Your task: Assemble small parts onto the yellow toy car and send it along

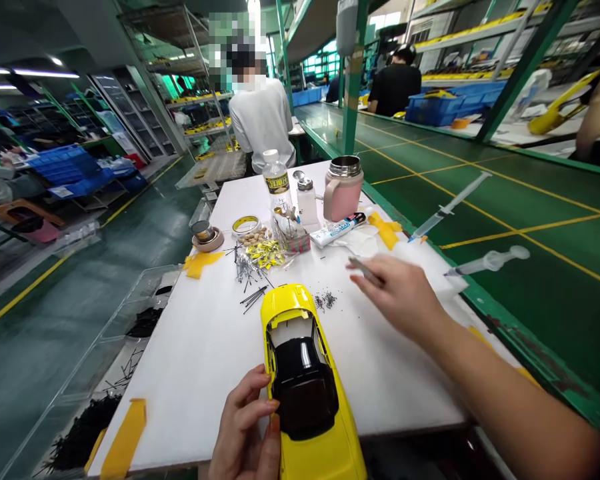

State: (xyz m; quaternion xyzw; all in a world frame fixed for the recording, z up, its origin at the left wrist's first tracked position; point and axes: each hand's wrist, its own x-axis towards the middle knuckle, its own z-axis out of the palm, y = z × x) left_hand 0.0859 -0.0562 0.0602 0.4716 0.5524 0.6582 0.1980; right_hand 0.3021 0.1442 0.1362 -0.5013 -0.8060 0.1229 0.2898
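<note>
My left hand [250,427] is closed on the left edge of a yellow model car body [325,437] with a dark roof and window piece [305,393]. The car body lies over the near edge of the white table. Off to its right, my right hand [400,293] pinches a slim grey tweezers-like metal tool [365,270] above the tabletop; its tip is hard to make out. Tiny black parts [326,300] are scattered between the car's front and my right hand. Thin black sticks [254,299] lie left of them.
Farther back on the table [195,373] are a bag of yellow pieces [265,253], a glue tube [337,230], a tape roll [246,225], a bottle [277,180] and a pink mug [344,190]. Two syringes [450,207] stand at the right edge. People sit beyond.
</note>
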